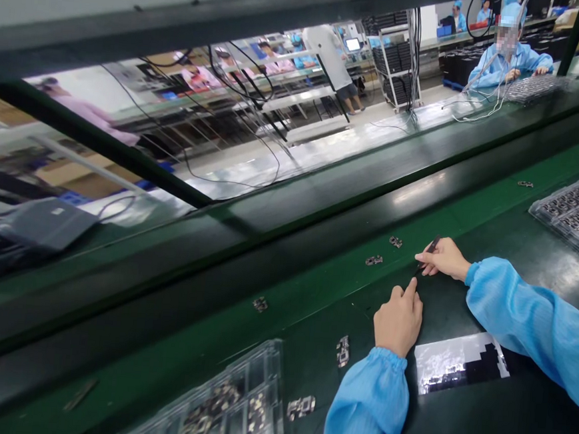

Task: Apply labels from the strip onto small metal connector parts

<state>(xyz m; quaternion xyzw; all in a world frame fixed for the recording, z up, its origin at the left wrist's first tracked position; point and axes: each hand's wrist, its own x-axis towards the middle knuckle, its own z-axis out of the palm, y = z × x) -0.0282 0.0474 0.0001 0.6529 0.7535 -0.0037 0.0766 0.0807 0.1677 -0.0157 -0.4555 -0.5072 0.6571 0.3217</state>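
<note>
My right hand (444,258), in a blue sleeve, pinches black tweezers (427,254) whose tip points down at the dark mat (458,431). My left hand (399,319) lies just below, fingers curled, its index finger stretched towards the tweezer tip. I cannot make out what sits under the tip. Small metal parts lie loose on the green belt: one part (373,260) and another part (395,241) left of my right hand, a further part (343,351) beside my left wrist.
A clear tray (234,406) of small parts sits at the lower left, another parts tray (578,209) at the right. A shiny sheet with black pieces (461,361) lies between my arms. Across the line a person in blue (507,57) works.
</note>
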